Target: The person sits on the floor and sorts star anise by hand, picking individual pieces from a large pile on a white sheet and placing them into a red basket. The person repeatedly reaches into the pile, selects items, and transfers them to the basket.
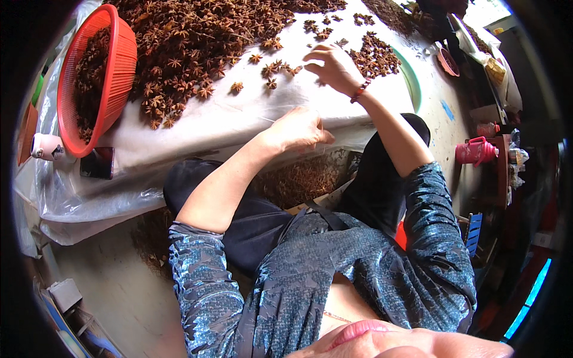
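Observation:
A large heap of dried star anise (188, 40) covers the upper left of a white sheet (215, 118), with loose stars scattered right of it. My left hand (301, 129) is at the sheet's near edge, its fingers bent downwards; whether they hold anything is hidden. Farther over the sheet is my right hand (333, 67), wearing a dark red bead bracelet (360, 91), thumb and fingers apart with nothing seen between them. Just beyond it lies a smaller pile of star anise (376, 58). A red plastic basket (127, 67) with dark contents tilts at the left.
Beside the basket are a smartphone (97, 163) and a pinkish cup-like object (47, 147). A green rim (409, 78) curves at the sheet's right edge. Brown plant debris (300, 179) lies below, between my legs. A pink thermos (476, 151) and part of another person (447, 11) appear at the right.

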Motion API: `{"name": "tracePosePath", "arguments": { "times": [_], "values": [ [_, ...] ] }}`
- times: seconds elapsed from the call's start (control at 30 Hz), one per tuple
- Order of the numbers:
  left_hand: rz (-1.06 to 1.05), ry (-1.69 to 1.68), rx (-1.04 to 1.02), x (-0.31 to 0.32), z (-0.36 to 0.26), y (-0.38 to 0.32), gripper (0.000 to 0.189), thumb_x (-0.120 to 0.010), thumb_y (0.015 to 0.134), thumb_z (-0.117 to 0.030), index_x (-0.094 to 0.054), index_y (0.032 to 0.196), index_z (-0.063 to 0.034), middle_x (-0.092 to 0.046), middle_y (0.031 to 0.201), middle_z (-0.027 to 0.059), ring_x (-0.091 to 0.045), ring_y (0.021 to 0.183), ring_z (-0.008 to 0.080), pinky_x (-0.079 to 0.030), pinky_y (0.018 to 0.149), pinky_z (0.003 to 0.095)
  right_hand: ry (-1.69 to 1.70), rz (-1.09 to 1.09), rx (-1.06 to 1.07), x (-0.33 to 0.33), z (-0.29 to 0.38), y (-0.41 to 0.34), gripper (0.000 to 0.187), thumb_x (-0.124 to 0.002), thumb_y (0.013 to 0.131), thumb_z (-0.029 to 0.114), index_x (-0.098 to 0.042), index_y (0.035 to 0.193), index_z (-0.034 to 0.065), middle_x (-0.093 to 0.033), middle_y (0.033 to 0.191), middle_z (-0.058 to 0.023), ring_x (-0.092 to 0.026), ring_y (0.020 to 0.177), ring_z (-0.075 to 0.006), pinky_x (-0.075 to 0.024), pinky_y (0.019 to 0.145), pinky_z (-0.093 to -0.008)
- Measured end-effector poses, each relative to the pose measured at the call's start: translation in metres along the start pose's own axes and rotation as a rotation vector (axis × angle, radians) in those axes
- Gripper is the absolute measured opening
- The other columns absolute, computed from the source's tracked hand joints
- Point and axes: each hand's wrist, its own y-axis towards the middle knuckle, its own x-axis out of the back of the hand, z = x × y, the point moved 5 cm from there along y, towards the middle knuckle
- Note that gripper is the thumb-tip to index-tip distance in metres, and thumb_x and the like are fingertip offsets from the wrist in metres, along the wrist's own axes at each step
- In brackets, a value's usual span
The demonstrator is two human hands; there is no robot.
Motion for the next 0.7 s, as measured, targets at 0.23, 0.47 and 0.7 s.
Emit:
{"name": "tracePosePath", "arguments": {
  "times": [0.23,0.47,0.7],
  "values": [
    [-0.518,0.339,0.067,0.048,0.035,-0.013,0.030,-0.056,0.081,-0.027,-0.067,0.077,0.0002,-0.063,0.081,0.0217,-0.063,0.080,0.0346,-0.049,0.075,0.0418,-0.101,0.122,0.144,-0.026,0.046,0.019,0.020,-0.067,0.075,0.011,-0.067,0.095,0.0075,-0.058,0.104,-0.0081,-0.049,0.107,-0.0236,-0.0410,0.091,-0.0375],
    [-0.536,0.306,0.095,0.048,0.036,-0.015,0.025,-0.056,0.080,-0.025,-0.068,0.080,-0.0022,-0.064,0.083,0.0217,-0.063,0.083,0.0346,-0.048,0.077,0.0427,-0.038,-0.124,0.336,-0.048,0.047,0.064,0.020,-0.067,0.078,0.014,-0.065,0.097,0.0065,-0.064,0.094,-0.0091,-0.057,0.097,-0.0268,-0.0433,0.087,-0.0381],
    [-0.946,0.131,0.125,0.087,0.062,-0.027,0.021,-0.052,0.084,-0.020,-0.063,0.088,-0.0027,-0.066,0.077,0.0168,-0.065,0.076,0.0313,-0.052,0.070,0.0416,0.535,0.076,-0.140,-0.065,0.015,0.066,0.019,-0.057,0.089,0.014,-0.064,0.104,0.0049,-0.065,0.085,-0.0059,-0.060,0.071,-0.0130,-0.0492,0.061,-0.0252]
  ]
}}
